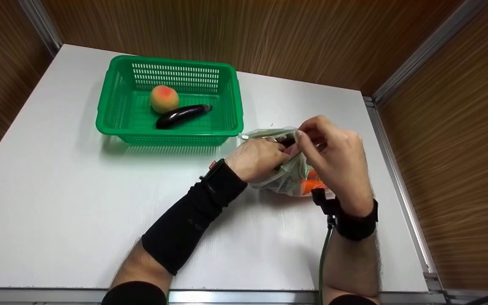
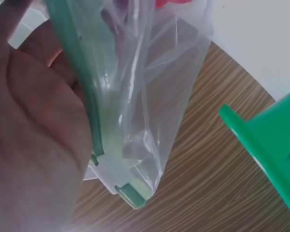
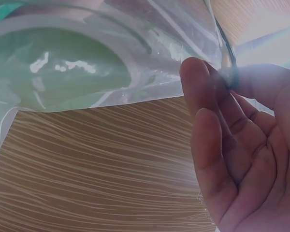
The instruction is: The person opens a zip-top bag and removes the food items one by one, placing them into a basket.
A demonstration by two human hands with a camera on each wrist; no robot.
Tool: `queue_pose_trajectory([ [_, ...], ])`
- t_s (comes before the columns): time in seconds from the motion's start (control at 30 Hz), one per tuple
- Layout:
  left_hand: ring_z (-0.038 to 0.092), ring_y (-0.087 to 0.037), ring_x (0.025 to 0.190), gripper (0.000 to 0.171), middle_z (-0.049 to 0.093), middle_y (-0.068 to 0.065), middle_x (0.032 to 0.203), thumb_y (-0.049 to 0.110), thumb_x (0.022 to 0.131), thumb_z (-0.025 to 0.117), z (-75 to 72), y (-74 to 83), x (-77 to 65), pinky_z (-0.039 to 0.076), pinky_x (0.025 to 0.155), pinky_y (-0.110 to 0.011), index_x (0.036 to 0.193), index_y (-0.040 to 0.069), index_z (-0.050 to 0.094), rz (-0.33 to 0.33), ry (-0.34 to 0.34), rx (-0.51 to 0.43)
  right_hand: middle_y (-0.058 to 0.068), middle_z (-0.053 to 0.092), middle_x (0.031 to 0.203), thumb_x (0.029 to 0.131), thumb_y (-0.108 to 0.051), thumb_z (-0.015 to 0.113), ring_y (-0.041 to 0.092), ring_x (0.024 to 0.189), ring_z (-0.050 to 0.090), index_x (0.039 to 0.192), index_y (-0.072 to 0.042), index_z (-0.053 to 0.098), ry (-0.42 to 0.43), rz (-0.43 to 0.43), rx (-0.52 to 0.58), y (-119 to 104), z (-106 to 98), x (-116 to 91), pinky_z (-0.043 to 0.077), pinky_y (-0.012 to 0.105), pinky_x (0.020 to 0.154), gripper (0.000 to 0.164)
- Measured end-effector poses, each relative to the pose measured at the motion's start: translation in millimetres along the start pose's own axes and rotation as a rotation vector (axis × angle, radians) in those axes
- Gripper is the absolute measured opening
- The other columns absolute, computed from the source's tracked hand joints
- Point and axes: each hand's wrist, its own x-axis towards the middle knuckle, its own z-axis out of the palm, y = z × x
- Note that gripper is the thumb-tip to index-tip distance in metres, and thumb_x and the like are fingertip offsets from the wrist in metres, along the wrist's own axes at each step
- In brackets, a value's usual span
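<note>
Clear slider-zip bag [image 1: 280,184] on white tabletop [image 1: 57,203], R of ctr, just off front R corner of green plastic basket [image 1: 142,132]. Bag mouth open, white slider [image 2: 111,173] at its L end, next to basket corner; green zip strip [image 2: 82,87] runs along the lip.

L hand [image 1: 261,159]: fingers down in bag mouth, bag film + zip strip alongside the palm per L wrist cam. Fingertips hidden, so can't tell if it's grasping anything. Dark item [image 1: 287,140] in bag right by those fingers, ID unclear.

R hand [image 1: 333,152]: thumb + index pinching the bag lip at its R end, other fingers loosely bent.

Bag contents, thru film: orange carrot-like item [image 1: 311,186] at R side under R hand, part covered. Red item [image 2: 171,2] at top edge of L wrist view, too cut off to ID. Green oval print [image 3: 63,67] on film, R wrist view.

Basket: peach [image 1: 164,99] + eggplant [image 1: 182,116] on the floor of it, eggplant lying slantwise in front of peach, approx touching.

In the way: both hands block most of bag interior from head cam; basket wall close on L side. Black sleeve [image 1: 189,224] on L forearm, black wrist strap [image 1: 356,222] on R, green cable [image 1: 323,254] down R forearm. Wood-grain panel [image 1: 227,34] at back, another [image 1: 451,148] on R.
</note>
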Motion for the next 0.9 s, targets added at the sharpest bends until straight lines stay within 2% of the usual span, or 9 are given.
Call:
queue_pose_trajectory([
  [0.13,0.085,-0.03,0.089,0.023,0.083,-0.006,0.093,0.022,0.11,0.075,-0.9,0.3,-1.9,0.071,0.073,-0.048,0.13,0.014,0.082,0.022,0.046,0.025,0.009,0.089,0.096,0.112,-0.014,0.077,0.02,0.084,0.086,0.113,-0.003,0.081,0.011,0.001,-0.007,0,-1,0,0.052,0.001,0.074,0.012],
  [0.23,0.084,-0.027,0.082,0.018,0.081,-0.005,0.086,0.021,0.108,0.076,-1.6,1.1,-2.5,0.07,0.068,-0.046,0.124,0.014,0.081,0.039,0.078,0.061,0.009,0.089,0.095,0.112,-0.015,0.077,0.022,0.085,0.087,0.112,-0.003,0.08,0.02,-0.006,-0.013,1,-2,0,0.051,0.0,0.074,0.012],
  [0.37,0.082,-0.023,0.078,0.01,0.079,-0.002,0.084,0.023,0.109,0.076,-1.3,2.8,-2.4,0.069,0.064,-0.043,0.113,0.016,0.081,0.049,0.13,0.103,0.009,0.089,0.095,0.112,-0.015,0.076,0.023,0.085,0.088,0.112,-0.003,0.08,0.04,-0.014,-0.015,2,-3,0,0.05,0.0,0.073,0.012],
  [0.5,0.084,-0.021,0.086,0.016,0.082,0.0,0.093,0.024,0.114,0.071,1.9,5.5,-0.2,0.069,0.067,-0.04,0.124,0.017,0.082,0.063,0.185,0.129,0.009,0.089,0.095,0.113,-0.014,0.075,0.022,0.084,0.087,0.112,-0.002,0.08,0.05,-0.017,-0.012,3,-4,0,0.05,0.0,0.073,0.013],
  [0.53,0.084,-0.021,0.092,0.019,0.083,0.0,0.098,0.025,0.114,0.071,2.6,6.5,0.6,0.07,0.072,-0.04,0.128,0.016,0.082,0.071,0.18,0.115,0.009,0.089,0.095,0.113,-0.014,0.076,0.022,0.084,0.087,0.112,-0.002,0.08,0.049,-0.018,-0.011,3,-4,0,0.05,0.0,0.073,0.012],
  [0.6,0.084,-0.022,0.101,0.035,0.084,-0.002,0.109,0.04,0.114,0.074,3.8,8.6,3.0,0.071,0.083,-0.041,0.136,0.013,0.079,0.075,0.136,0.074,0.008,0.089,0.095,0.113,-0.014,0.076,0.021,0.084,0.087,0.112,-0.003,0.08,0.046,-0.019,-0.012,2,-3,0,0.05,0.0,0.073,0.012],
  [0.67,0.081,-0.023,0.113,0.051,0.084,-0.003,0.121,0.053,0.11,0.077,4.4,10.7,5.4,0.07,0.098,-0.042,0.139,0.011,0.077,0.081,0.06,0.009,0.007,0.089,0.094,0.112,-0.015,0.077,0.02,0.083,0.087,0.111,-0.003,0.08,0.042,-0.019,-0.013,2,-3,0,0.051,0.0,0.073,0.012],
  [0.77,0.076,-0.025,0.131,0.076,0.081,-0.004,0.137,0.073,0.106,0.073,5.4,12.9,8.6,0.064,0.115,-0.042,0.148,0.009,0.073,0.086,-0.046,-0.033,0.007,0.089,0.093,0.112,-0.015,0.079,0.019,0.083,0.087,0.111,-0.003,0.08,0.038,-0.016,-0.012,2,-2,0,0.051,0.001,0.073,0.012],
  [0.9,0.069,-0.024,0.146,0.072,0.077,-0.005,0.151,0.065,0.115,0.064,6.4,14.0,10.9,0.058,0.126,-0.041,0.159,0.008,0.067,0.097,-0.104,-0.038,0.007,0.089,0.093,0.112,-0.015,0.079,0.019,0.084,0.087,0.111,-0.003,0.08,0.033,-0.009,-0.014,2,-2,0,0.051,0.001,0.074,0.012],
])
